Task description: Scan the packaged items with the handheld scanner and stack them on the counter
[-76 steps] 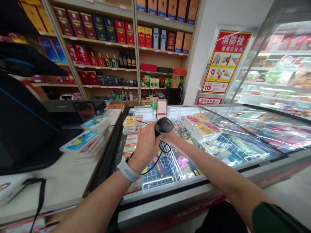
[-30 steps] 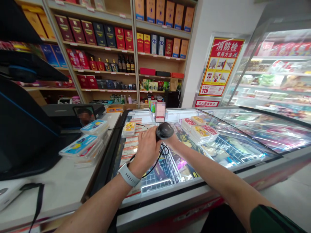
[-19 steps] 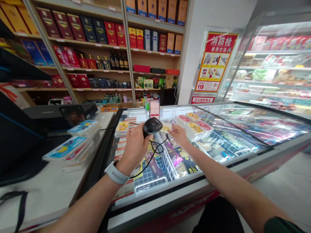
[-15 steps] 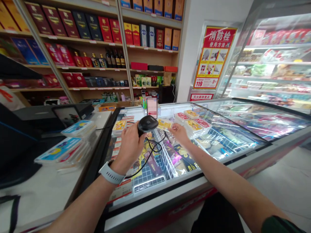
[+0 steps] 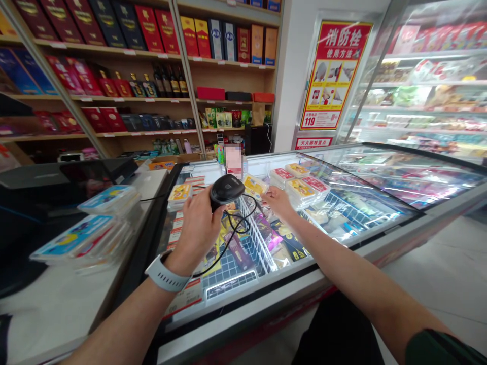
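The left hand (image 5: 198, 223) is wrapped round the handle of a black scanner (image 5: 228, 188), covering most of that handle. Just right of the scanner, the right hand (image 5: 278, 203) pinches one corner of a yellow-labelled pack (image 5: 254, 185); its lower fingers are hard to make out, and whether the pack touches the freezer glass below cannot be told. The label's print is too small to read.

The cable (image 5: 227, 246) hangs in loops below the scanner, crossing the view of the wire basket (image 5: 262, 248) inside the freezer (image 5: 236, 322). Directly beyond the scanner, a phone-like screen (image 5: 234, 159) is blurred out, its lower edge partly covered. Stacked packs (image 5: 302, 188) sit farther right of the scanner, past the held one; another small stack (image 5: 179, 192) lies to its left. Well left of it, blue-labelled packs (image 5: 76, 238) rest on the counter (image 5: 57, 314), beside a dark machine (image 5: 15, 233) cut off by the edge.
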Available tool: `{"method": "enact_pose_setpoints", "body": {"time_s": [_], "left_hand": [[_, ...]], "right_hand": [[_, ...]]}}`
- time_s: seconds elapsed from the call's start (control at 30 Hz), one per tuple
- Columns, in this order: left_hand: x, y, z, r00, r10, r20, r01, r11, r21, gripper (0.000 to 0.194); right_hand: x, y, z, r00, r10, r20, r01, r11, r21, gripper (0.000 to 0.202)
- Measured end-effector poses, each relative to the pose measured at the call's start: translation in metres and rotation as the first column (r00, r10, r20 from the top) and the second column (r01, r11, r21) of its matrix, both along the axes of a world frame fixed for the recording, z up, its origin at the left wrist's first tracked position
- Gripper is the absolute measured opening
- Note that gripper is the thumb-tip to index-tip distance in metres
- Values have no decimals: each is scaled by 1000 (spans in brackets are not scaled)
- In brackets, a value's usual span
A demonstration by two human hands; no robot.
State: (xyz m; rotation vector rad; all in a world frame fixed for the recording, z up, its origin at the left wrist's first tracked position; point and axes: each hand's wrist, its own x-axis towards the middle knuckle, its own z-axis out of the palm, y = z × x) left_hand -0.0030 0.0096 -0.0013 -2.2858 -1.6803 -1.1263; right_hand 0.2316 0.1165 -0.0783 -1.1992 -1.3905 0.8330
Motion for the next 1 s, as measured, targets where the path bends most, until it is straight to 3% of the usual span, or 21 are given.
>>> {"method": "enact_pose_setpoints", "body": {"time_s": [0.53, 1.0], "left_hand": [[3, -3, -1, 1000, -13, -15, 13, 999, -38, 47], [4, -3, -3, 999, -13, -35, 12, 1000, -28, 47]], "right_hand": [[-1, -2, 2, 996, 49, -77, -49, 999, -6, 25], [-2, -5, 6, 994, 54, -95, -55, 998, -9, 17]]}}
